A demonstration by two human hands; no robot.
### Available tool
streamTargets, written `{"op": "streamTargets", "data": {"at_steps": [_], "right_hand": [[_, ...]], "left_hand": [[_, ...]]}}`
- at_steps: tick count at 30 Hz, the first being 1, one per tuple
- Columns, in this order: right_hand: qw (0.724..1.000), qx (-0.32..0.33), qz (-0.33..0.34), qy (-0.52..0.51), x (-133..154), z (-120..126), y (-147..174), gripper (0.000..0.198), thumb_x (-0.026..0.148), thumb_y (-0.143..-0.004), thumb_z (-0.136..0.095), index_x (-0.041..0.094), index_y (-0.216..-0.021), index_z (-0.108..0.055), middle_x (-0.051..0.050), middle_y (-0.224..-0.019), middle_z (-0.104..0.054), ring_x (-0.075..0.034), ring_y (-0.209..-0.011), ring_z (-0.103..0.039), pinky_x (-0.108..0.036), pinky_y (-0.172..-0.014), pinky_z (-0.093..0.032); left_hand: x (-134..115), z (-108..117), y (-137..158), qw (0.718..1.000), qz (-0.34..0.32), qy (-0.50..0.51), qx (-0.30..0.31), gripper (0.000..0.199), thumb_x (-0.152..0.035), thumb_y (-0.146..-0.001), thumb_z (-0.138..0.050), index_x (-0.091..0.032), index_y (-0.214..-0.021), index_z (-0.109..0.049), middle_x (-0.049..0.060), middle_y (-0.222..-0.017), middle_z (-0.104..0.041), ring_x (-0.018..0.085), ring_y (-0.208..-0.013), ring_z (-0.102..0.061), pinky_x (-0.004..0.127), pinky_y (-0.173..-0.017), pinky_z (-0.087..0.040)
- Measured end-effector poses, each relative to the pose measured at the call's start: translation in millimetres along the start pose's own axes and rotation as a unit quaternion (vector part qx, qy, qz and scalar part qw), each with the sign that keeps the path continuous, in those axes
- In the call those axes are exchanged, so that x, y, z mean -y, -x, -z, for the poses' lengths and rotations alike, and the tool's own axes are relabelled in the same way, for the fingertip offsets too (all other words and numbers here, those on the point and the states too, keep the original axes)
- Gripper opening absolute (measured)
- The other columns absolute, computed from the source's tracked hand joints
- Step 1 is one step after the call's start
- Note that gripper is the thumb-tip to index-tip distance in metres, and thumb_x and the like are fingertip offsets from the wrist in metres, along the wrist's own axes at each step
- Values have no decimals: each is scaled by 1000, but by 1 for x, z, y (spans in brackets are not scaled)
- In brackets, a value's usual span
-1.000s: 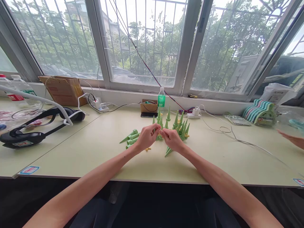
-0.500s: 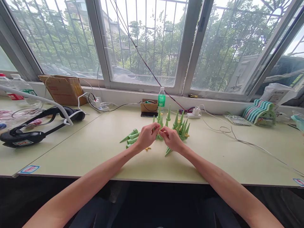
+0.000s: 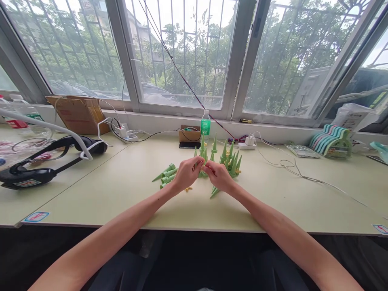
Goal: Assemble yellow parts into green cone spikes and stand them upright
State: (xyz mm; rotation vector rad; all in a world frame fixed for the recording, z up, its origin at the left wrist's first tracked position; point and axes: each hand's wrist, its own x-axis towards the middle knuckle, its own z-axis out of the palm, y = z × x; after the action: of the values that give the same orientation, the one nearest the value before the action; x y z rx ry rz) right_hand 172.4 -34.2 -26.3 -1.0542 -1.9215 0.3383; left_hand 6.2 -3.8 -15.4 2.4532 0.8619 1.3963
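Note:
My left hand (image 3: 188,171) and my right hand (image 3: 218,174) meet over the table, fingertips pinched close together. Whatever they hold is too small and hidden to make out. Several green plastic cone spikes (image 3: 233,161) with yellow fittings stand upright just beyond my right hand, and more stand behind my fingers. To the left of my left hand, several green spikes (image 3: 168,174) lie on their sides. A small yellow fitting (image 3: 188,188) rests below my left wrist. Another green spike (image 3: 214,192) lies partly under my right hand.
A green-labelled bottle (image 3: 205,123), a small open cardboard box (image 3: 190,133) and a dark phone (image 3: 189,145) stand at the back. On the left are a black headset (image 3: 51,165) and a cardboard carton (image 3: 75,115). White cables and hangers (image 3: 330,141) occupy the right.
The view has shifted very slightly. Both hands keep nearly the same pinched pose, and the spikes and fittings stay where they were.

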Motion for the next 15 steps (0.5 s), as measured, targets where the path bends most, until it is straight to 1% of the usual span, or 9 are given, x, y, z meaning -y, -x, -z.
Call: {"op": "streamTargets", "data": {"at_steps": [7,15], "right_hand": [[1000,-4,5,9,0,0,0,33,36,-96,-41,20,-67,-36,6,-55,-31,-9,-52,-25,-23,-51,-25],[1000,-12,12,19,0,0,0,39,41,-97,-38,20,-64,-32,5,-55,-31,-10,-53,-24,-24,-52,-24]], "left_hand": [[2,-1,1,1000,-17,-7,-6,18,-24,-95,-47,-18,-88,-62,-1,-76,-66,9,-60,-52,19,-57,-43],[3,-1,2,1000,-22,-14,-12,23,-30,-97,-43,-19,-90,-62,0,-76,-66,9,-58,-51,21,-57,-45]]}}
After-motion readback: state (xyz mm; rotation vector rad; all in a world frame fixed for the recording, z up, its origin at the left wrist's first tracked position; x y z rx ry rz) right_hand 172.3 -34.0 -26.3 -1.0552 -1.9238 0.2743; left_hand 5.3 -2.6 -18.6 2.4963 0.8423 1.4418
